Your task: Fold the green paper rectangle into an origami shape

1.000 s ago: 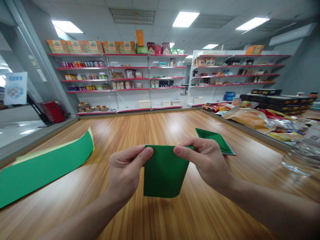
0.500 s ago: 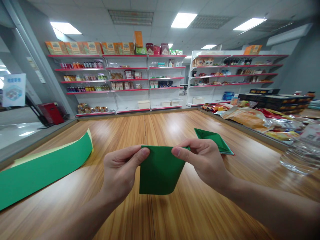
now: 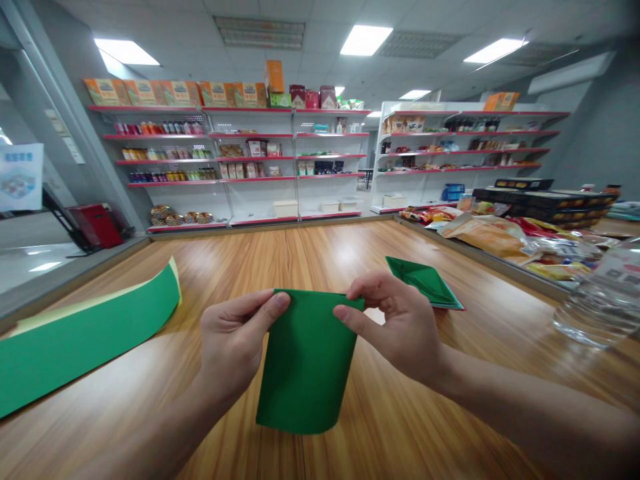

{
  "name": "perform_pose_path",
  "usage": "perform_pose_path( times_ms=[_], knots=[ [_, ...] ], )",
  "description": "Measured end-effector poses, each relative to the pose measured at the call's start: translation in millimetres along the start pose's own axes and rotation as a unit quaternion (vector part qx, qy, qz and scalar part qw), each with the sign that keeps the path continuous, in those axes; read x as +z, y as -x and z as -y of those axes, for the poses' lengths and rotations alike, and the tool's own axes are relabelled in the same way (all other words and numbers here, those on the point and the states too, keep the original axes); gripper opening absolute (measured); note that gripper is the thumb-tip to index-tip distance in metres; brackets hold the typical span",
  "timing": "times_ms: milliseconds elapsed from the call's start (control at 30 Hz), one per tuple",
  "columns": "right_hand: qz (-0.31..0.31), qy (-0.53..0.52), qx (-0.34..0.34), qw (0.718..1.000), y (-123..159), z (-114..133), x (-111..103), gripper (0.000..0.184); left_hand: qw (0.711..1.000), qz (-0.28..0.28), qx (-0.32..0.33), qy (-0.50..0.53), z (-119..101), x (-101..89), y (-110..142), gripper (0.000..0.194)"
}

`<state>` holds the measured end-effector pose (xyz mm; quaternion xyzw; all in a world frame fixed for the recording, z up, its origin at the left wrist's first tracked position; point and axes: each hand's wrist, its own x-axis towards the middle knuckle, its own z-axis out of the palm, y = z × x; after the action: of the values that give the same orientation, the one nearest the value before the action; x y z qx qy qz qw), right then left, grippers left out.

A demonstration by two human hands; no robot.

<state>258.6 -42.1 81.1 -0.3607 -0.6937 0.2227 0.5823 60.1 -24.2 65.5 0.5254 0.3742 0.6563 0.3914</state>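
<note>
A folded sheet of green paper (image 3: 305, 360) hangs above the wooden table (image 3: 320, 260), its rounded fold at the bottom. My left hand (image 3: 235, 347) pinches its top left corner between thumb and fingers. My right hand (image 3: 395, 323) pinches its top right corner the same way. Both hands are closed on the paper's upper edge.
A folded green paper shape (image 3: 425, 283) lies on the table behind my right hand. A long green and yellow sheet (image 3: 85, 333) curls at the left. A clear plastic bottle (image 3: 600, 297) lies at the right, with snack packets (image 3: 505, 237) behind it. Store shelves (image 3: 240, 160) line the back.
The green paper hangs longer and lower than before and has shifted slightly left. Both hands moved a little left while keeping their pinch on its top corners.
</note>
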Motion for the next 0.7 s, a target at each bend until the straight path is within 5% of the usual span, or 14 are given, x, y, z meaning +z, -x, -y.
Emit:
perform_pose_path(
  times_ms=[400, 700],
  knots=[
    [0.099, 0.083, 0.010, 0.992, -14, 6, -14, 0.025, 0.995, -0.024, 0.052, -0.079, -18, 0.3, -3, 0.008],
    [0.126, -0.049, 0.063, 0.989, -18, 1, -15, 0.028, 0.995, -0.009, 0.059, -0.086, -12, -2.5, -4, 0.008]
  ],
)
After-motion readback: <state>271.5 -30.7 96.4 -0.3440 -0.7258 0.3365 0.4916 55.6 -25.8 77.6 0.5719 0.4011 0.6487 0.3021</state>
